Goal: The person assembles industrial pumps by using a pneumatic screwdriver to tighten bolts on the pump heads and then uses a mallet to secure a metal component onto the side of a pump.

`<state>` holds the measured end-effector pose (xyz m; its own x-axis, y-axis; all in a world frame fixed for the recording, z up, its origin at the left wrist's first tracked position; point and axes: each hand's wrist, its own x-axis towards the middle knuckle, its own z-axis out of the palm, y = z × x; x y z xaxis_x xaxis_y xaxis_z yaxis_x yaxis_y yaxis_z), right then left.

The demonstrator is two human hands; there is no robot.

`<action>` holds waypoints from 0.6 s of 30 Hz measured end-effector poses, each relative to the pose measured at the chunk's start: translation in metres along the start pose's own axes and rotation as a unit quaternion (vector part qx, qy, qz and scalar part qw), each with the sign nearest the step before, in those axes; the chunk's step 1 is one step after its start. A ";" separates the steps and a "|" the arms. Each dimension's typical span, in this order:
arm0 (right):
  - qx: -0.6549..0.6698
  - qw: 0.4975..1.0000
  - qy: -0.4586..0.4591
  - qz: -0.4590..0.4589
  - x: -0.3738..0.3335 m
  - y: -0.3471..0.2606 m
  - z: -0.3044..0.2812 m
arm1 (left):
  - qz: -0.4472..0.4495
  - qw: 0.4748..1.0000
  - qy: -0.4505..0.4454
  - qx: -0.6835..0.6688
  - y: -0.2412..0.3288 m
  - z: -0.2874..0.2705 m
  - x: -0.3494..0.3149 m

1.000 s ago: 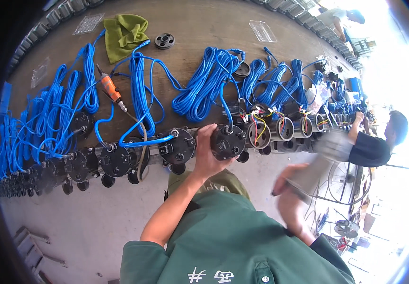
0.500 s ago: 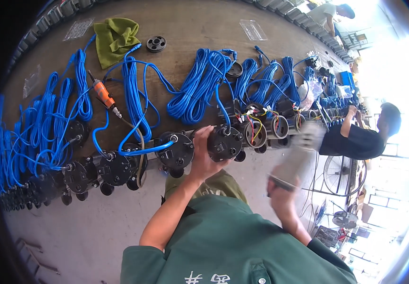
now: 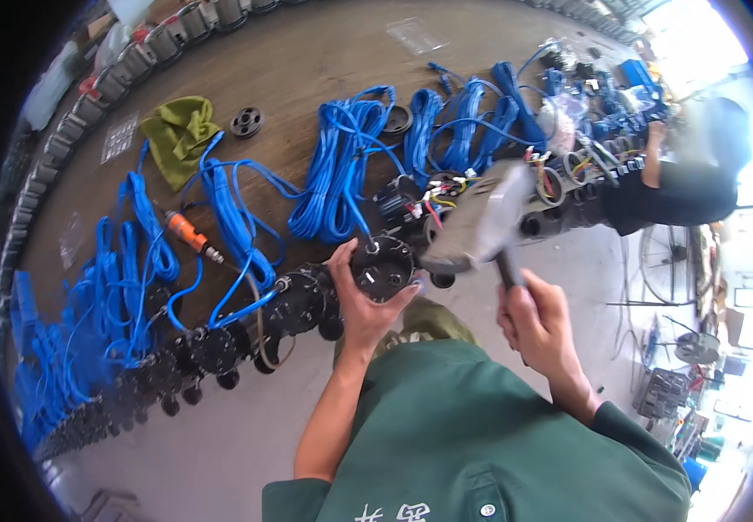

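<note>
A mallet (image 3: 486, 219) with a big pale-grey head, partly smeared by motion, is in my right hand (image 3: 540, 326). My fingers are wrapped round its dark handle. The head hangs just right of a round black cap (image 3: 383, 268), apart from it as far as I can tell. My left hand (image 3: 366, 306) grips that cap's rim from the near left side, thumb and fingers spread round it. A blue cable runs from the cap's top to a coiled blue bundle (image 3: 337, 165) behind it.
Similar black caps (image 3: 296, 300) stand in a row along the table edge to the left. Open housings with coloured wires (image 3: 549, 184) continue right. An orange power screwdriver (image 3: 187, 231), a green cloth (image 3: 178, 139) and a black ring (image 3: 247, 122) lie on the table. A co-worker (image 3: 677, 178) stands at right.
My right hand has brought the mallet up and left, closer to the black cap. My left hand stays on that cap. The whole view has turned somewhat, shifting the table's contents.
</note>
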<state>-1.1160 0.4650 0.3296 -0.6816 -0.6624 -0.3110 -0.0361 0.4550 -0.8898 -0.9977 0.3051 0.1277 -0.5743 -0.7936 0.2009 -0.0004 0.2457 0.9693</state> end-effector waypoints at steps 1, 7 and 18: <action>-0.014 0.998 -0.009 -0.053 -0.002 -0.007 -0.001 | 0.038 0.999 0.003 0.025 -0.004 -0.002 0.001; -0.310 0.947 -0.011 -0.077 0.018 0.087 0.053 | 0.064 0.995 -0.011 0.072 -0.025 -0.001 -0.006; -0.076 0.987 -0.136 -0.042 0.017 0.065 -0.023 | -0.126 0.983 0.013 -0.129 0.006 0.008 -0.007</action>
<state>-1.1467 0.4973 0.2739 -0.4515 -0.8270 -0.3350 -0.2080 0.4627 -0.8618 -1.0001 0.3167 0.1308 -0.5606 -0.8266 -0.0509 0.0692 -0.1080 0.9917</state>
